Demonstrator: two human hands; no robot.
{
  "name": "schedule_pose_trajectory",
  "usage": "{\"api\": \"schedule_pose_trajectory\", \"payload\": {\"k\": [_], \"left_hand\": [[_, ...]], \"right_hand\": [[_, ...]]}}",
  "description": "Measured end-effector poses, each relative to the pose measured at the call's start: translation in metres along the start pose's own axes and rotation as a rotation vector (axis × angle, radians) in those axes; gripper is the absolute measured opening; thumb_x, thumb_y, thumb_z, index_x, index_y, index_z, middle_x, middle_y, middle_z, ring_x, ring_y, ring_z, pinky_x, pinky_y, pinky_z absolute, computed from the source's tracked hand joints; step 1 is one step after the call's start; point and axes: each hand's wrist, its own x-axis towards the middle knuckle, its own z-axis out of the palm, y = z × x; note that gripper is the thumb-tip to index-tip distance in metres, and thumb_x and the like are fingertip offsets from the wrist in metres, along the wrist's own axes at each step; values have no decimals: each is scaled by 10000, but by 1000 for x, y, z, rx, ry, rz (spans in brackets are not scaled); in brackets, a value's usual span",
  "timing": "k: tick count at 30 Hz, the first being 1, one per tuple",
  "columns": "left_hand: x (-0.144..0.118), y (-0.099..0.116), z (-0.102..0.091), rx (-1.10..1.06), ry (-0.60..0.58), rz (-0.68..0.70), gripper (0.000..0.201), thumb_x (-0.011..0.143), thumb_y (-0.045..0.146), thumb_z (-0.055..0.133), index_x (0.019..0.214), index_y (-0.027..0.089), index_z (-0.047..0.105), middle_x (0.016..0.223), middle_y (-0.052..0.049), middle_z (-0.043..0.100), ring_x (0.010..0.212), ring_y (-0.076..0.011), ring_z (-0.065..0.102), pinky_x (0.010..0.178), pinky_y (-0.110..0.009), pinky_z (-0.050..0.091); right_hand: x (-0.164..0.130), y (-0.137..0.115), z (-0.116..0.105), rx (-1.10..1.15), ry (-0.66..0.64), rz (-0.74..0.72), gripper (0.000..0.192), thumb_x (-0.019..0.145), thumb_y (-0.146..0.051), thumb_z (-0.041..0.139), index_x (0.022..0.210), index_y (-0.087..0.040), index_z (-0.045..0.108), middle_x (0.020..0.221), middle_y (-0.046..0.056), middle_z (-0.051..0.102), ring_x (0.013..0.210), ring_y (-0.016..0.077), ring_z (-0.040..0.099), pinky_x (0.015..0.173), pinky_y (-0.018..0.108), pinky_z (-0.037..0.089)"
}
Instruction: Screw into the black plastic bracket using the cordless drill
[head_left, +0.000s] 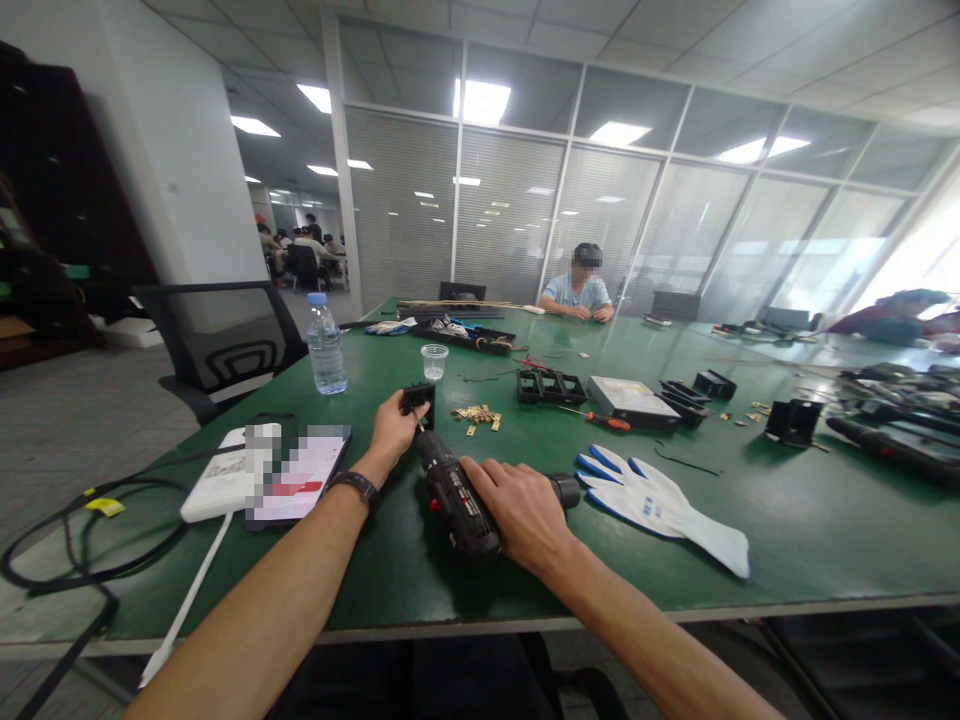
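Ceiling lights [484, 102] glow bright white at the top, the right edge is washed out, pale sheen lies on the bench [817, 545], soft shadow sits beneath the drill [459, 500], and wide-angle distortion stretches the sides.

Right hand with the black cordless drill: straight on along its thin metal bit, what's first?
Likely the small black plastic part in the left hand; whether the bit already touches is unclear.

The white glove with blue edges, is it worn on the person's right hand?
No, the glove lies on the green table, while the bare right hand holds the drill.
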Motion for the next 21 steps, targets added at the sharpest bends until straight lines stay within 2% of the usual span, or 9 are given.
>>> {"api": "schedule_pose_trajectory", "payload": {"k": [14,21], "left_hand": [[1,-3,0,3,-1,8,405,675,367,752,1002,142,670,969,-89,714,874,-208,648,838,-337,494],[1,-1,0,10,-14,14,414,682,378,745,1006,131,666,969,-92,710,866,-205,645,817,-329,495]], "right_hand": [[-1,0,0,15,36,-6,582,874,-285,567,1407,-228,340,1088,72,622,927,232,593,748,339,375],[0,0,1,1,6,-2,580,886,-308,558,1414,-230,331,1120,86,615,949,229,593,762,334,377]]}}
